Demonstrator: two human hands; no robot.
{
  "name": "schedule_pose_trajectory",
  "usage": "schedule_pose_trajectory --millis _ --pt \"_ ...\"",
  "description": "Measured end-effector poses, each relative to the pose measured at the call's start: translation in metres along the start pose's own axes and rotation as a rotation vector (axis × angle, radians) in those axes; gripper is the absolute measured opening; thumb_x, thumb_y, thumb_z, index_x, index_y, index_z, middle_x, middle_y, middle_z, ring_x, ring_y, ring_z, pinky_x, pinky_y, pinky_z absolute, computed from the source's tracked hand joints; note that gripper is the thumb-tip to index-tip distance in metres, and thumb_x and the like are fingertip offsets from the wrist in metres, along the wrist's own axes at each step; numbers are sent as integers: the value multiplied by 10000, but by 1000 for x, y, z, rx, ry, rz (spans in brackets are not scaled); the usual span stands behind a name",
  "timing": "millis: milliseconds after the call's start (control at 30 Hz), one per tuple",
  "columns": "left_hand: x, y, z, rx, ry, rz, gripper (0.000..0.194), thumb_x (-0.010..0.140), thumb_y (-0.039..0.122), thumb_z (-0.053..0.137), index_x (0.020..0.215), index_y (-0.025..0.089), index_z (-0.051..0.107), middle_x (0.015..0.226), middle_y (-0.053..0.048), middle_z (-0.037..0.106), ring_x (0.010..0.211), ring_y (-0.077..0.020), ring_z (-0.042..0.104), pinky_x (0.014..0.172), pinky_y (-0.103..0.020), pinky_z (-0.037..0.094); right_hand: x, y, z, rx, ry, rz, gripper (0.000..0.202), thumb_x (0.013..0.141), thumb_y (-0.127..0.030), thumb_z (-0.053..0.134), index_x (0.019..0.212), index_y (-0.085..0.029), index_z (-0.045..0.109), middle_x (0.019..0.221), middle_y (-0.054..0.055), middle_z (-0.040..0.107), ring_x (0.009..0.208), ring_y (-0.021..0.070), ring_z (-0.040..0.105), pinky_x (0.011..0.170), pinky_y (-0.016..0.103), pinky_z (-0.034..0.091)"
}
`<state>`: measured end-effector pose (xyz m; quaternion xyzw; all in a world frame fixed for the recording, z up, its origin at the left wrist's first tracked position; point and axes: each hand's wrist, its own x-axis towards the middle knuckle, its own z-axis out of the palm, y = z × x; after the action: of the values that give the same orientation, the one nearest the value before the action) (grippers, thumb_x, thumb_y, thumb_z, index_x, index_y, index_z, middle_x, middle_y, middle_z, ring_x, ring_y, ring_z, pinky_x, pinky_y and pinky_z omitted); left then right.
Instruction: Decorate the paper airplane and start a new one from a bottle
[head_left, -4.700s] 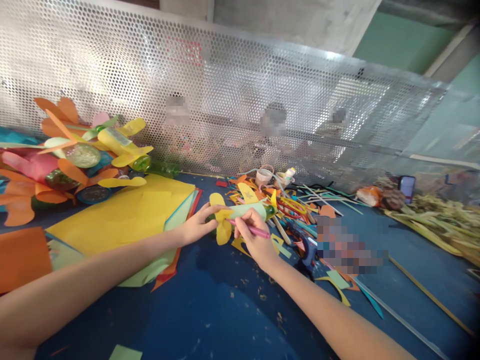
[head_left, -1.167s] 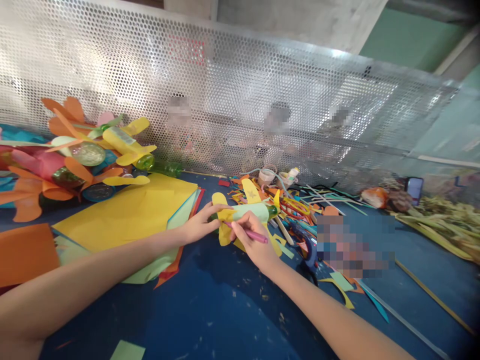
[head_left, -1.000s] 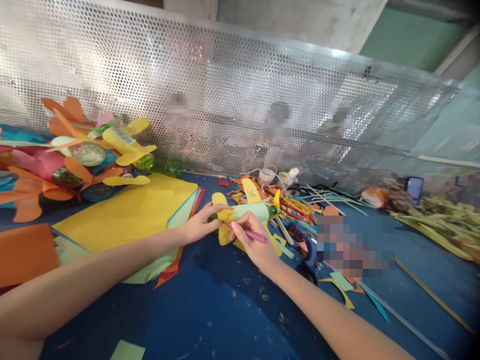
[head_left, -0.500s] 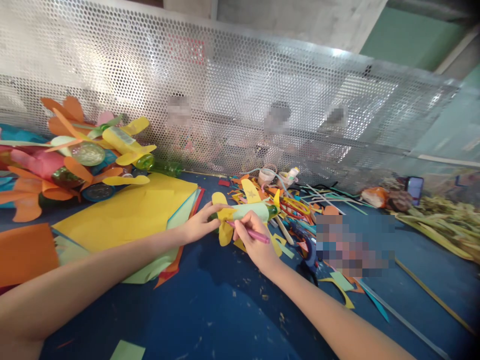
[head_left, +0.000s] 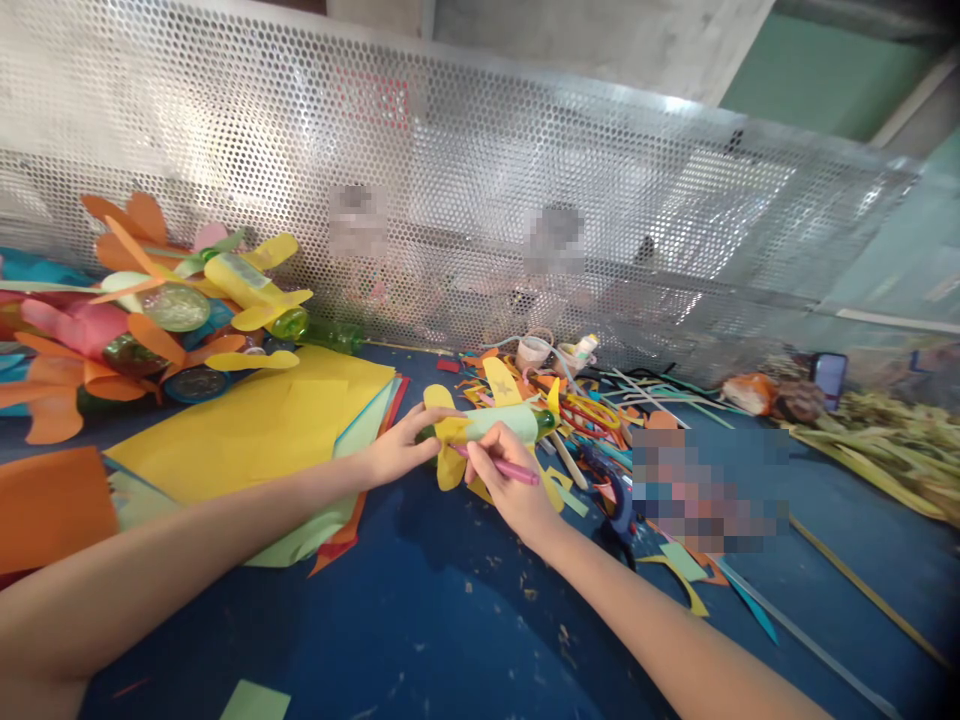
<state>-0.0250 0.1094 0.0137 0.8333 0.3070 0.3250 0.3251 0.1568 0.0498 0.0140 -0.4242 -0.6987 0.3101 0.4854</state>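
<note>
Near the middle of the blue table lies a bottle plane (head_left: pixel 510 421), a green bottle wrapped in pale green paper with yellow paper wings and tail. A star is drawn on its far wing (head_left: pixel 502 385). My left hand (head_left: pixel 399 447) grips the tail end at the left, fingers over the yellow paper. My right hand (head_left: pixel 516 488) holds a pink pen (head_left: pixel 514 471), its tip at the yellow tail piece (head_left: pixel 449 466). The tip itself is too small to make out.
Left of my hands lie yellow sheets (head_left: pixel 255 430) and orange paper (head_left: pixel 56 505), with a pile of bottle planes behind. Paper scraps, scissors (head_left: pixel 616 500), a cup (head_left: pixel 533 351) and sticks lie right. A perforated metal screen (head_left: pixel 465 180) stands behind; people show through it.
The pen and my right fingers have shifted very slightly at the tail. My left hand stays in place. Behind the screen, one person's head at the right no longer shows clearly.
</note>
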Motion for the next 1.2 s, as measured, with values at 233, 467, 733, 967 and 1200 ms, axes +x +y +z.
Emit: schedule_pose_trajectory --millis 233,467,733,967,1200 --pt "0 -2 0 -1 1 -3 392 856 336 429 1226 226 498 1162 -62 518 1161 -222 432 1033 -347 321 0 2 0 -46 26 4 243 895 -365 455 705 -227 390 566 -30 558 547 137 554 579 270 431" --pt "0 3 -1 -1 -6 -7 387 858 337 410 1207 202 509 1182 -70 511 1181 -213 421 1046 -335 304 0 1 0 -15 22 1 222 897 -359 460 730 -228 394 603 -24 577 585 140 571 621 275 440" --pt "0 0 -1 27 -5 -38 390 841 295 420 1218 235 503 1199 -45 526 1201 -218 409 1059 -361 288 -2 1 1 -2 35 8 163 873 -330 493 770 -228 419 619 -30 545 584 139 551 578 261 427" --pt "0 -2 -1 6 -11 -39 396 859 317 411 1237 225 486 1209 -53 497 1211 -206 400 1058 -325 288 -3 2 2 -119 165 -34 150 852 -292 502 739 -223 432 644 -34 473 601 129 476 601 256 392" --pt "0 -2 -1 4 -16 -40 394 868 345 403 1228 212 491 1165 -68 514 1175 -218 430 1038 -344 313 -1 10 3 -69 200 38 237 861 -336 498 690 -223 381 587 -47 443 570 124 460 564 247 371"
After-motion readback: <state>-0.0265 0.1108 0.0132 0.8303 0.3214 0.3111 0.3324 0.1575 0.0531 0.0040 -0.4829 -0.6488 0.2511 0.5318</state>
